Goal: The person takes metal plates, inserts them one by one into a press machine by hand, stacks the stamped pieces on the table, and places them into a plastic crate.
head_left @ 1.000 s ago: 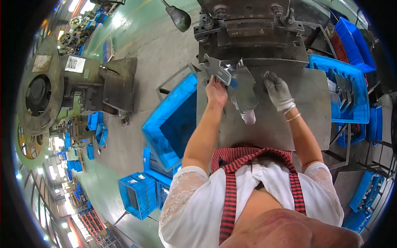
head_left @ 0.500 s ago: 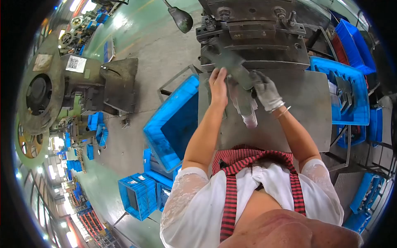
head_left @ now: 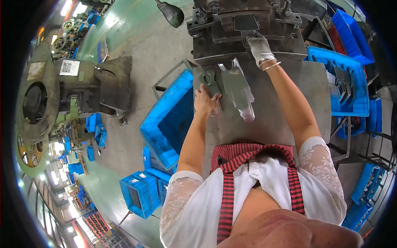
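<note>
My right hand [head_left: 259,47], in a grey-white glove, pinches the near end of a flat sheet-metal plate [head_left: 246,23] that lies in the press die [head_left: 264,35]. My bare left hand [head_left: 204,101] is down on the left side of the work table, its thumb and fingers closed about a forked metal plate [head_left: 213,86] on a small pile. Between the hands lies a fanned stack of similar notched metal plates [head_left: 236,87], touched by neither hand.
The steel table [head_left: 289,99] extends below the press. At its left stands a blue bin [head_left: 165,120]; at its right, another blue bin [head_left: 351,103] holds metal parts. A dark lamp [head_left: 171,15] hangs at upper left. Another machine [head_left: 82,82] stands further left.
My right hand has moved up to the die with a plate. My left hand has moved down and left onto the side pile. The middle stack is now uncovered.
</note>
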Tool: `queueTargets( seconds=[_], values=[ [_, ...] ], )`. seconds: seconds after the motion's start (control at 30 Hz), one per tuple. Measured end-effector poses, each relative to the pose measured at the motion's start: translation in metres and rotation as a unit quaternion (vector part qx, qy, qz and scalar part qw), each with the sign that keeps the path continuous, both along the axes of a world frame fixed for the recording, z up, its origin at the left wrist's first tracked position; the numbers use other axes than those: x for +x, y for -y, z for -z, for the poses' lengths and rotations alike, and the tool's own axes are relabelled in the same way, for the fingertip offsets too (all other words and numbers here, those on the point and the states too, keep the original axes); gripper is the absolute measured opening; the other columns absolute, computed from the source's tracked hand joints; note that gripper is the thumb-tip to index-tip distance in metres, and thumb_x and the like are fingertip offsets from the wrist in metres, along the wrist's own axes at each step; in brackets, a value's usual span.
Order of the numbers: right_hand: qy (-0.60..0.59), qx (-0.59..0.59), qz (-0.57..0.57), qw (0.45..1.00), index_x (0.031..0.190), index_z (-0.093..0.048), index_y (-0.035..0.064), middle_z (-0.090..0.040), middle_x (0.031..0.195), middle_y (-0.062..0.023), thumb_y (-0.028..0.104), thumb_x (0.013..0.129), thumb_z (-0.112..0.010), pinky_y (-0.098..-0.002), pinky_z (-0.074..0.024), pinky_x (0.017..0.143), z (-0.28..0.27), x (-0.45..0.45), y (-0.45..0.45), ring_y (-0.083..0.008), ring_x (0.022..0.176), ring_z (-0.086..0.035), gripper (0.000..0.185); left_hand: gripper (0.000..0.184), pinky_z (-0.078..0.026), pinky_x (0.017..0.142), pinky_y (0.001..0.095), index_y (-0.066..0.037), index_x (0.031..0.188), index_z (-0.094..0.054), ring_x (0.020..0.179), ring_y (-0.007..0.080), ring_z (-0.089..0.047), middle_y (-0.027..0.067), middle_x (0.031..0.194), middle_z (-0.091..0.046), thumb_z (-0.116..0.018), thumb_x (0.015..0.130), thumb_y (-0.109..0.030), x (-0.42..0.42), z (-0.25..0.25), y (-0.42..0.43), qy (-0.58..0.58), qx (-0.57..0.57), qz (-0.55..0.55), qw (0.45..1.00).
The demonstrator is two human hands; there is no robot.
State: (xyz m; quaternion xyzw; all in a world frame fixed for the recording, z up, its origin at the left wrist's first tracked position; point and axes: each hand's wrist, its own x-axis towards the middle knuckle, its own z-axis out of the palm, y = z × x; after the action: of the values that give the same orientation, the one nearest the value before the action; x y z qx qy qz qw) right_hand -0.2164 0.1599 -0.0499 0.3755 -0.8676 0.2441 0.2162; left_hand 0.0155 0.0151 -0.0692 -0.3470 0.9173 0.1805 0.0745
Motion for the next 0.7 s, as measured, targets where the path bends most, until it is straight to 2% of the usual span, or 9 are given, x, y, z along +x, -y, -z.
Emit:
queueTargets(
  seconds=[0.1,0.13,0.23,0.33,0.43,0.5,0.57,0.67,0.7],
  values=[
    [-0.081,0.111,0.017,0.990,0.091,-0.058,0.0052,-0.058,0.094,-0.0109,0.009,0.073,-0.040,-0.0297,-0.0397,0.083,0.003,-0.006,-0.013,-0.0229,0.090,-0.053,0.026,0.081,-0.039,0.083,0.0365,-0.004,0.122,-0.025,0.103,0.0325,-0.044,0.0193,0.116,-0.037,-0.073,0.060,-0.026,0.012,0.014,0.019,-0.112,0.063,0.029,0.991],
    [-0.025,0.064,0.007,0.998,0.093,-0.057,0.0047,-0.058,0.095,-0.0109,0.009,0.074,-0.040,-0.0299,-0.0404,0.083,-0.001,-0.011,-0.013,-0.0224,0.091,-0.053,0.027,0.081,-0.042,0.078,0.0371,-0.004,0.120,-0.031,0.097,0.0352,-0.047,0.0196,0.104,-0.045,-0.076,0.054,-0.020,0.016,0.023,0.023,-0.179,0.067,0.018,0.981],
    [-0.037,0.097,0.017,0.994,0.093,-0.056,0.0046,-0.058,0.096,-0.0112,0.009,0.074,-0.039,-0.0298,-0.0408,0.083,-0.003,-0.012,-0.005,-0.0227,0.090,-0.053,0.026,0.052,-0.043,0.072,0.0369,-0.001,0.100,-0.050,0.086,0.0353,-0.052,0.0168,0.085,-0.055,-0.073,0.059,-0.021,0.023,0.034,0.039,-0.156,0.105,0.010,0.982],
    [-0.041,0.086,0.006,0.995,0.095,-0.055,0.0042,-0.057,0.096,-0.0114,0.007,0.074,-0.039,-0.0290,-0.0411,0.082,-0.005,-0.012,-0.005,-0.0234,0.091,-0.053,0.027,0.028,-0.045,0.056,0.0336,0.001,0.077,-0.056,0.061,0.0287,-0.057,0.0101,0.062,-0.056,-0.068,0.066,-0.021,0.019,0.018,0.046,-0.057,0.128,-0.059,0.988],
    [0.002,0.074,0.011,0.997,0.096,-0.054,0.0046,-0.057,0.097,-0.0118,0.005,0.074,-0.039,-0.0283,-0.0410,0.082,-0.007,-0.008,-0.003,-0.0232,0.091,-0.053,0.028,0.027,-0.042,0.042,0.0277,0.001,0.071,-0.055,0.044,0.0180,-0.051,0.0061,0.055,-0.053,-0.063,0.072,-0.025,0.024,0.018,0.065,-0.135,0.293,-0.166,0.932],
    [0.060,0.110,0.031,0.992,0.098,-0.054,0.0038,-0.056,0.100,-0.0118,0.005,0.076,-0.037,-0.0280,-0.0393,0.085,-0.026,0.002,-0.004,-0.0228,0.093,-0.052,0.028,0.023,-0.039,0.037,0.0231,-0.002,0.075,-0.055,0.041,0.0094,-0.048,0.0036,0.055,-0.051,-0.055,0.078,-0.024,0.024,0.002,0.075,-0.205,0.246,-0.113,0.941],
    [0.131,0.192,0.063,0.971,0.100,-0.053,0.0020,-0.055,0.103,-0.0117,0.006,0.080,-0.034,-0.0280,-0.0360,0.089,-0.061,0.012,-0.005,-0.0225,0.097,-0.050,0.027,0.023,-0.039,0.038,0.0232,-0.003,0.084,-0.054,0.043,0.0077,-0.048,0.0016,0.058,-0.052,-0.054,0.080,-0.025,0.015,-0.036,0.077,-0.239,0.376,-0.170,0.879],
    [0.043,0.030,-0.006,0.999,0.102,-0.051,0.0023,-0.054,0.102,-0.0128,0.007,0.081,-0.035,-0.0281,-0.0355,0.090,0.008,-0.011,-0.008,-0.0227,0.098,-0.049,0.026,0.024,-0.039,0.040,0.0230,-0.004,0.088,-0.052,0.045,0.0069,-0.047,0.0007,0.063,-0.052,-0.056,0.079,-0.026,-0.025,-0.087,0.040,-0.384,0.502,-0.251,0.733],
    [-0.002,0.110,0.010,0.994,0.103,-0.050,0.0018,-0.054,0.102,-0.0116,0.009,0.082,-0.036,-0.0270,-0.0355,0.089,0.008,-0.011,-0.008,-0.0210,0.098,-0.049,0.026,0.022,-0.038,0.040,0.0223,-0.005,0.086,-0.052,0.045,0.0067,-0.046,-0.0006,0.064,-0.051,-0.056,0.079,-0.026,-0.036,-0.093,0.033,-0.376,0.531,-0.211,0.730]
  ],
)
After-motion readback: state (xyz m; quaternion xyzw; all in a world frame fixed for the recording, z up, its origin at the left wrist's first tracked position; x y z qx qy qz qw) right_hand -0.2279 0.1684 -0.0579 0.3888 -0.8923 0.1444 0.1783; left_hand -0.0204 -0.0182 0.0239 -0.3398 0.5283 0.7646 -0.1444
